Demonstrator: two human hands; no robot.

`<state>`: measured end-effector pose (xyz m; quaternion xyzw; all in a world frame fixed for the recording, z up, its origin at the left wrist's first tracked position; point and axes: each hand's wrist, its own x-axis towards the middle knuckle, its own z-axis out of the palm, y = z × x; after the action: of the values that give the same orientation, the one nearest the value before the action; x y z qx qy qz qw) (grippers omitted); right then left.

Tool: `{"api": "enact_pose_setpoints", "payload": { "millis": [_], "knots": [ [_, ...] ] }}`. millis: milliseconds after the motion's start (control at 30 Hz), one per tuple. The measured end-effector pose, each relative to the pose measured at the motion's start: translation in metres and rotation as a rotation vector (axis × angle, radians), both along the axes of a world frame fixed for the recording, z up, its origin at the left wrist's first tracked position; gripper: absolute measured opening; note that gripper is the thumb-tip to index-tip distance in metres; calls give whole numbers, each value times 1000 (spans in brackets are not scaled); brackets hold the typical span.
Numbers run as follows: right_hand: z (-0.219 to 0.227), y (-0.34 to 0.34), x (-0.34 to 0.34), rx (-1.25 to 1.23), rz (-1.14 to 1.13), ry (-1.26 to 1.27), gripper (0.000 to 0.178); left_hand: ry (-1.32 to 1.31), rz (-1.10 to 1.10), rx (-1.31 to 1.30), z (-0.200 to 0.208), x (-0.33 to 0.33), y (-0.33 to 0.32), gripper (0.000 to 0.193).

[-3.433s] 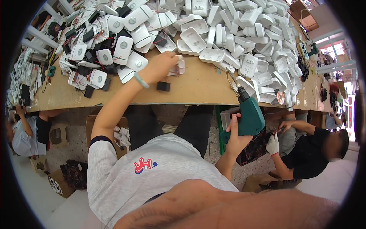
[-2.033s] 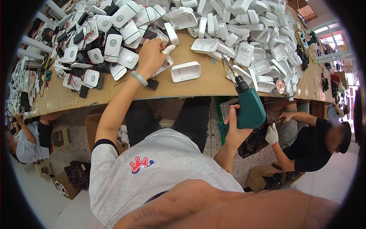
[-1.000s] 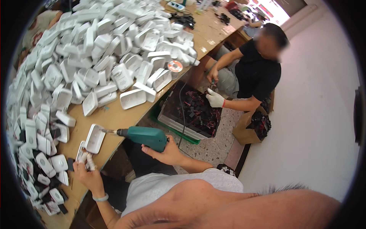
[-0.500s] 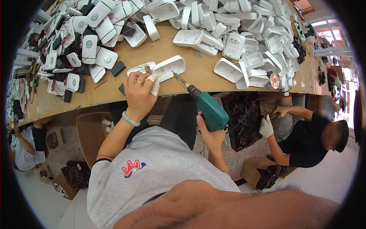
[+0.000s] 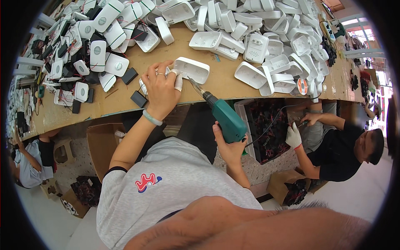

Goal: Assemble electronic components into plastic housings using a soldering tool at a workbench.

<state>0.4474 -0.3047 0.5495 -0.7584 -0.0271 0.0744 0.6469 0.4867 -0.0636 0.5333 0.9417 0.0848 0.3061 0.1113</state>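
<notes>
My left hand (image 5: 162, 92) is closed at the left end of an open, hollow white plastic housing (image 5: 192, 70), its fingers bent and a white wrap on one of them. Under that hand a second white shell (image 5: 143, 86) is mostly hidden, only a sliver showing. In my right hand (image 5: 229, 146) is a green pistol-shaped soldering gun (image 5: 228, 120) with a black collar and a slim metal tip. The tip points up and left at the near side of the housing. Whether it touches anything, I cannot tell.
White hollow housings (image 5: 254, 50) are heaped at the far right. Wired white units (image 5: 98, 54) with black boxes lie at the far left. A loose black box (image 5: 138, 99) sits by the table edge. At right a co-worker (image 5: 333, 146) sits beside a bin of dark parts (image 5: 266, 137).
My left hand has shifted right and now covers most of the shell whose inside showed earlier. The open housing has slid right and slightly away. The soldering gun has moved slightly left.
</notes>
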Motion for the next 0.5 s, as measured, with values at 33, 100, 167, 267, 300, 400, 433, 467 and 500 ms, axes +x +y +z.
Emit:
{"api": "enact_pose_setpoints", "payload": {
  "millis": [33, 100, 167, 267, 300, 400, 433, 467, 500],
  "knots": [
    [-2, 1, 0, -36, 9, -11, 18, 2, -7, 0, 0, 0, 0, 10],
    [-7, 5, 2, -73, 16, -21, 18, 45, 1, -44, 0, 1, 1, 12],
    [-11, 10, 6, -112, 14, -72, 18, 24, -2, -47, 4, 4, 2, 11],
    [-7, 20, 14, -161, 4, -174, 17, -6, -8, -49, 2, 9, 3, 10],
    [-8, 23, 16, -163, 0, -173, 17, -14, -6, -45, 1, 10, 4, 10],
    [-9, 30, 21, -132, 2, -257, 16, 7, -22, 22, 5, 14, 3, 10],
    [-9, 31, 22, -150, 0, -259, 16, 8, -24, 21, 4, 15, 4, 10],
    [-9, 32, 22, -168, -2, -261, 15, 26, -36, 32, 2, 16, 5, 10],
    [-8, 34, 22, -170, -3, -260, 15, 45, -47, 43, 0, 17, 6, 11]
  ]
}}
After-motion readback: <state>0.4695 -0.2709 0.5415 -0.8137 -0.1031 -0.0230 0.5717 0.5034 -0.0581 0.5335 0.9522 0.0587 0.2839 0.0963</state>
